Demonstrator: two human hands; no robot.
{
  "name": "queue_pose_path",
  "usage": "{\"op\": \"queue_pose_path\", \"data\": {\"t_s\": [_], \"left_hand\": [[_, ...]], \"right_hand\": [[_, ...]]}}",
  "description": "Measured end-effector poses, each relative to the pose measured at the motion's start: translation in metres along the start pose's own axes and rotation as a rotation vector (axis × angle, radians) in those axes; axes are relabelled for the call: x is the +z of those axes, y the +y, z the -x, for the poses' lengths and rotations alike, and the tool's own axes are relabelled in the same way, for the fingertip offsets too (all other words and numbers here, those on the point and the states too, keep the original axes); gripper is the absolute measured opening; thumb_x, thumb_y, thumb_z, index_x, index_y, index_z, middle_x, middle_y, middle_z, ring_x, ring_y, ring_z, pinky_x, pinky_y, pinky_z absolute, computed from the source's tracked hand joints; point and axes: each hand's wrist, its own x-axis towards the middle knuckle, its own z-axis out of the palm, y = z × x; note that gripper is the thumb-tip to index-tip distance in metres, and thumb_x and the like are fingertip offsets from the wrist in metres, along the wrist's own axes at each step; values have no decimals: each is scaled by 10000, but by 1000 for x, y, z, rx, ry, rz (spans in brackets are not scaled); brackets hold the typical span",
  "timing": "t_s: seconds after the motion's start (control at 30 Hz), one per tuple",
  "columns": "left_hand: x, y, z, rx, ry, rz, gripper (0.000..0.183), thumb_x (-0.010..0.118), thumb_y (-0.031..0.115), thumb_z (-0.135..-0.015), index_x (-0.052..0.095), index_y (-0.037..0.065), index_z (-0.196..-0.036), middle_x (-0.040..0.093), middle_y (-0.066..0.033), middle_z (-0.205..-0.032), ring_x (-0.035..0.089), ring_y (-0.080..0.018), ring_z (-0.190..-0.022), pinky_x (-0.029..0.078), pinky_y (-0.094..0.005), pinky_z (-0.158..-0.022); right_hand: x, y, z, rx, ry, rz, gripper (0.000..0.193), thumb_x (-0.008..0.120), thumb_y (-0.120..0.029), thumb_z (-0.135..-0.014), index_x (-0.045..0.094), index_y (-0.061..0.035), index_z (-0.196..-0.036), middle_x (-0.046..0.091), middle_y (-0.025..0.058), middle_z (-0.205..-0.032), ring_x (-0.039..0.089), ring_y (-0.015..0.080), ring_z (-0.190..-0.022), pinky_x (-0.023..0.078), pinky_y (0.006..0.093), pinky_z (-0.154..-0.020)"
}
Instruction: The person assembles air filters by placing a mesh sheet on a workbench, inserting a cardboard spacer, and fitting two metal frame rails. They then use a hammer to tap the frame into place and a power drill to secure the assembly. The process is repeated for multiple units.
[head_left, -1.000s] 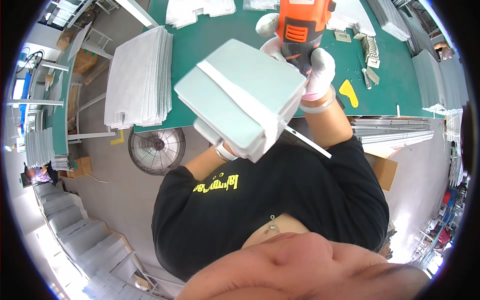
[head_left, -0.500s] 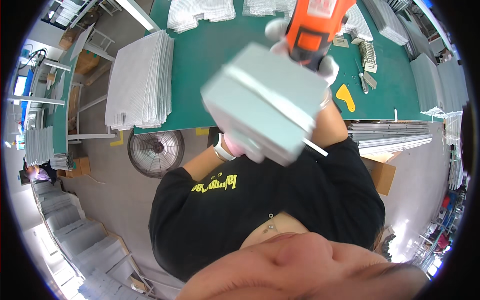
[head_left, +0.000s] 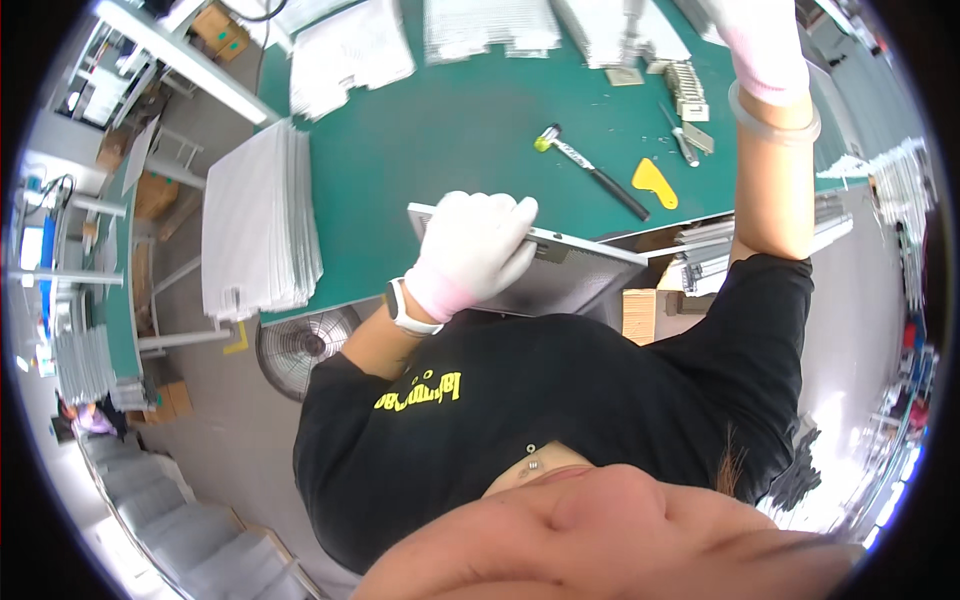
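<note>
My left hand (head_left: 468,245), in a white glove with a pink cuff, is closed over the upper edge of a grey metal box (head_left: 575,272). The box stands tilted between my torso and the table's front edge, and its lower part is out of sight. Stretched far forward at the upper right is my right hand (head_left: 768,50), also gloved. The picture's top edge cuts off its fingers, so whatever it holds is hidden. A hammer (head_left: 592,172) with a yellow-green tip and black handle lies beyond the box. Beside it are a yellow scraper (head_left: 655,183) and a screwdriver (head_left: 684,143).
On the green table (head_left: 450,130) stand a tall stack of pale panels (head_left: 255,220) at left and more panel stacks (head_left: 490,28) along the back. Small metal plates (head_left: 686,90) form a row at right. A floor fan (head_left: 300,352) stands below the table's left side.
The grey box has come down and turned edge-up against my torso. My right hand has left it and reached forward right; the orange power tool is out of view. The hammer now shows.
</note>
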Motion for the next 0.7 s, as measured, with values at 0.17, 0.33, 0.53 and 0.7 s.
{"op": "queue_pose_path", "data": {"t_s": [0.17, 0.33, 0.53, 0.7], "left_hand": [[-20, 19, -46, 203, 15, -69, 235, 717, 174, -760, 633, 81, -959, 585, -63, -774, 605, -252, -666, 447, -390, -631], [7, 13, -51, 644, 514, 45, 167, 706, 127, -614, 635, 105, -763, 680, -40, -835, 622, -194, -685, 476, -334, -614], [40, -40, 21, 65, 381, -40, 450, 730, 83, -729, 623, 23, -1162, 637, -149, -1195, 600, -353, -1127, 448, -463, -1005], [58, -63, 70, -276, 281, -123, 499, 705, 83, -795, 588, 4, -1274, 591, -185, -1317, 540, -381, -1243, 406, -479, -1070]], "right_hand": [[-2, 51, 121, 235, -535, 1026, 692, 702, -163, -890, 425, -56, -1514, 648, 153, -1134, 647, 289, -1006, 501, 398, -921], [-44, 70, 201, 589, -358, 1039, 743, 707, -156, -879, 397, -58, -1547, 713, 171, -1048, 726, 287, -828, 567, 348, -835], [-262, 57, 379, 372, 888, 862, 569, 592, -99, -993, 425, -22, -1532, 528, 101, -1485, 580, 155, -1214, 479, 302, -1026], [-375, 96, 408, 200, 1484, 702, 536, 595, -196, -982, 497, 11, -1466, 566, 152, -1438, 589, 237, -1213, 425, 330, -1074]]}}
